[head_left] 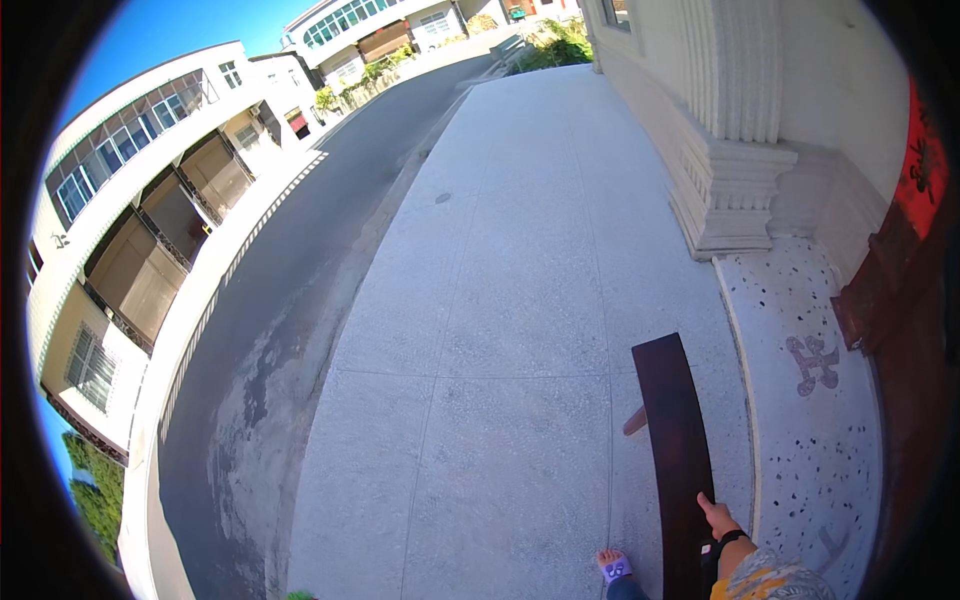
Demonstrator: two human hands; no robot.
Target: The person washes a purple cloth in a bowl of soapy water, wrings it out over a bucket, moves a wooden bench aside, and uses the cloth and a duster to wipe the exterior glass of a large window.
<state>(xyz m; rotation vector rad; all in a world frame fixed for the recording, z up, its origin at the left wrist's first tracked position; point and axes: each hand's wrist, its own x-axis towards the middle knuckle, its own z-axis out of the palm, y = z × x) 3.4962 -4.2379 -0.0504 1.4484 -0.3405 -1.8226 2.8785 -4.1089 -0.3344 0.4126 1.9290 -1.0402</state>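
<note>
A long, dark brown wooden bench (679,435) stands on the pale pavement at the lower right, with one leg (635,421) showing at its left side. My right hand (718,519) grips the bench's right edge, thumb on the top and the other fingers mostly hidden. A black band (732,537) circles that wrist, below a patterned sleeve (780,577). Close to the hand is a small white patch (706,550), too small to identify. My left hand is out of view. Left of the bench is a foot in a purple slipper (617,567).
Right of the bench runs a speckled doorstep (795,465), bounded by a fluted pillar base (739,199) and a dark red door frame (911,315). Pavement (510,300) stretches ahead. On the left, an asphalt road (300,255) curves past pale buildings (180,142).
</note>
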